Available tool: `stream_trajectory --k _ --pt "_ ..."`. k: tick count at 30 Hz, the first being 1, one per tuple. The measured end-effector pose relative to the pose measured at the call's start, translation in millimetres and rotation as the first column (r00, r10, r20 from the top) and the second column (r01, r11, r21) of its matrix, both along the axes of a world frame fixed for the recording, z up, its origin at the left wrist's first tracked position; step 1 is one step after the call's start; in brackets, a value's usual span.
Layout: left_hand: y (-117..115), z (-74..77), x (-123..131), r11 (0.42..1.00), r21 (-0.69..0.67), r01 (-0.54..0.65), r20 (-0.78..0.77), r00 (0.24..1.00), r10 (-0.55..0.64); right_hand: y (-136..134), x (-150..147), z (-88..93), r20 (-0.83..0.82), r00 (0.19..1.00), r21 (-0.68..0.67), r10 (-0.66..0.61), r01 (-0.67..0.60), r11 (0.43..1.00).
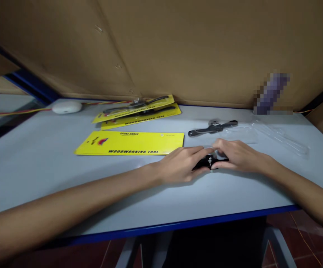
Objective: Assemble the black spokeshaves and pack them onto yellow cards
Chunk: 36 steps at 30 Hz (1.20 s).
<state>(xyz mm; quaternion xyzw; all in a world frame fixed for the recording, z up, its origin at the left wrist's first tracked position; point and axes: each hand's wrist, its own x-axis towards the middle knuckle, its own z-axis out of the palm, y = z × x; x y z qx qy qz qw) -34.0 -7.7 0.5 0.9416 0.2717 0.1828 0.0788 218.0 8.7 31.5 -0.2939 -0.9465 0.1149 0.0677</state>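
Note:
Both my hands meet over a small black tool [209, 162] with a metal screw, lying on the white table [66, 175]. My left hand [181, 163] wraps its fingers around the tool's left side. My right hand [238, 155] pinches its right side and top with closed fingers. Most of the tool is hidden under my fingers. Just behind my hands lies a loose dark spokeshave [213, 127], apart from them.
A yellow "Woodworking Tool" card [130, 143] lies flat to the left. Two more yellow packs [139, 110] with tools sit behind it. Clear plastic blister shells [278, 136] lie at the right. A white oval device [66, 107] rests at the back left, and cardboard walls [178, 48] close the rear.

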Motion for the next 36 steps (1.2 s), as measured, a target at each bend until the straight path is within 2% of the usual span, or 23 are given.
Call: stream_trajectory --k 3,5,8,11,14,16,17,20,23,27,30,33,36 --pt "-6 -2.5 1 0.965 0.262 0.016 0.017 1.0 -0.021 -4 8 10.6 0.065 0.995 -0.121 -0.071 0.079 0.99" --pt "-8 -2.1 2 0.903 0.427 0.049 0.014 0.998 -0.061 -8 11 11.6 0.109 0.993 -0.095 -0.047 0.058 0.994" --pt "-9 3.3 2 0.825 0.557 0.093 0.009 0.993 -0.118 -10 13 3.1 0.096 0.995 0.085 0.014 -0.022 0.996" --pt "-8 13.3 -2 0.795 0.602 0.069 0.114 0.979 -0.171 -5 21 -6.6 0.042 0.998 0.289 0.043 -0.053 0.956" --pt "0 21.1 -14 0.86 0.508 -0.044 0.375 0.91 -0.175 10 38 -8.4 -0.093 0.995 0.405 -0.027 0.062 0.912" --pt "11 20.2 -26 0.91 0.388 -0.146 0.497 0.865 -0.073 22 51 -7.0 -0.169 0.973 0.419 -0.156 0.214 0.882" --pt "17 17.4 -32 0.907 0.365 -0.208 0.523 0.852 -0.014 28 56 -6.7 -0.191 0.951 0.414 -0.243 0.302 0.858" --pt "35 2.4 -43 0.89 0.317 -0.327 0.42 0.89 0.178 40 63 -9.5 -0.211 0.877 0.369 -0.431 0.48 0.796" --pt "45 -11.2 -44 0.901 0.262 -0.347 0.222 0.93 0.293 47 60 -16.1 -0.22 0.846 0.266 -0.485 0.531 0.805" --pt "48 -16.4 -42 0.934 0.175 -0.312 0.071 0.95 0.304 49 50 -20.3 -0.29 0.854 0.173 -0.431 0.49 0.854" --pt "49 -16.5 -42 0.946 0.112 -0.303 -0.001 0.952 0.305 45 45 -18.3 -0.324 0.861 0.239 -0.392 0.475 0.847" --pt "50 -15.9 -43 0.945 0.114 -0.307 0.007 0.951 0.308 41 44 -14.3 -0.326 0.852 0.345 -0.409 0.51 0.788" --pt "47 -13.3 -41 0.932 0.143 -0.332 0.049 0.943 0.329 42 49 -10.8 -0.36 0.793 0.376 -0.491 0.605 0.702"
